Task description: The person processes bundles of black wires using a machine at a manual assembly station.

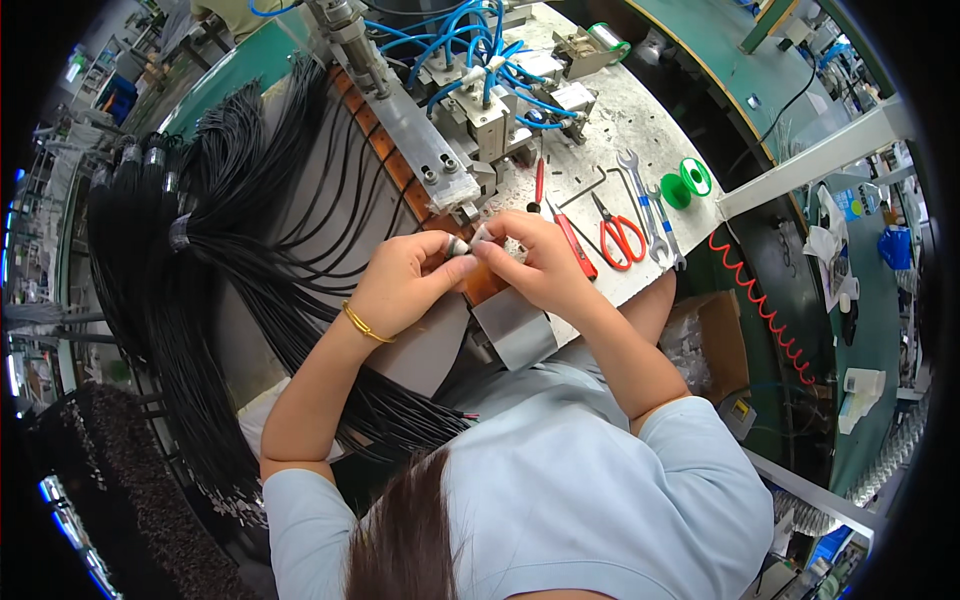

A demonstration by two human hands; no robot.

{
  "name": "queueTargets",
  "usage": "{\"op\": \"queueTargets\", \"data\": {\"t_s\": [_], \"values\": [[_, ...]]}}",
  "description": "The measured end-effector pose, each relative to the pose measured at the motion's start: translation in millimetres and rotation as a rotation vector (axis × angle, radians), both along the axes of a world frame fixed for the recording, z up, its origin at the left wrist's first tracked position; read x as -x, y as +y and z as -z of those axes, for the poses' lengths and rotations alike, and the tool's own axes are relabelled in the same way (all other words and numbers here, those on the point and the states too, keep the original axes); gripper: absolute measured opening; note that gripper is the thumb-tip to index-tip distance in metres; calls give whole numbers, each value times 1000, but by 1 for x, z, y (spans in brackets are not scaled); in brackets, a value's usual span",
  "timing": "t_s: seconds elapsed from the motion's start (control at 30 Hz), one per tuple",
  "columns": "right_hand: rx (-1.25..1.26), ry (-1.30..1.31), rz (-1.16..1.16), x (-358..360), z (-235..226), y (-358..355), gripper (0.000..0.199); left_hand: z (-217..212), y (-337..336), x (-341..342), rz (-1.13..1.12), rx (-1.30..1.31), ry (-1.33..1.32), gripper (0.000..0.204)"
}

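Note:
My left hand (408, 282) and my right hand (540, 262) meet in front of the metal machine (425, 140), fingertips pinched close together. Between the left thumb and forefinger is a small dark and whitish piece (459, 247), too small to name. A small white bit (480, 236) shows at the right fingertips; whether it is part of the same piece I cannot tell. Below the hands lies a copper-coloured rail (484, 284), with a grey metal block (514, 328) at its near end. Thin black cables (345, 235) run along the machine's left side.
Thick bundles of black cables (180, 300) fill the left. Right of the hands lie red-handled cutters (622, 243), a red-handled tool (577, 248), wrenches (643, 205), hex keys (583, 190) and a green spool (687, 184). Blue air tubes (470, 40) crowd the machine. A red coiled hose (762, 308) hangs right.

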State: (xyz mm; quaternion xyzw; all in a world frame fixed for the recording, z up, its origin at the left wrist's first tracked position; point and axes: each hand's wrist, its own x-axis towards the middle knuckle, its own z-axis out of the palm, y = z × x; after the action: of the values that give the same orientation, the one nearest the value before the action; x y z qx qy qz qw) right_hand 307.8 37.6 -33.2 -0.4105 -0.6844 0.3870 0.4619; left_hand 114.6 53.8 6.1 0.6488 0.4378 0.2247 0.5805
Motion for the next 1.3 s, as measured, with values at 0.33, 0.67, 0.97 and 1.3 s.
{"op": "queueTargets", "data": {"t_s": [0.33,0.67,0.97,1.3], "values": [[-345,-326,77,-3,-11,-6,14,8,1,3,-3,78,-143,14],[-118,-58,84,1,-6,-7,10,-1,-1,3,-17,-83,14,14],[186,-137,167,-9,24,9,24,6,5,5,-172,-126,49,17],[432,101,17,-14,36,16,25,0,-5,-1,-77,-410,496,18]]}}
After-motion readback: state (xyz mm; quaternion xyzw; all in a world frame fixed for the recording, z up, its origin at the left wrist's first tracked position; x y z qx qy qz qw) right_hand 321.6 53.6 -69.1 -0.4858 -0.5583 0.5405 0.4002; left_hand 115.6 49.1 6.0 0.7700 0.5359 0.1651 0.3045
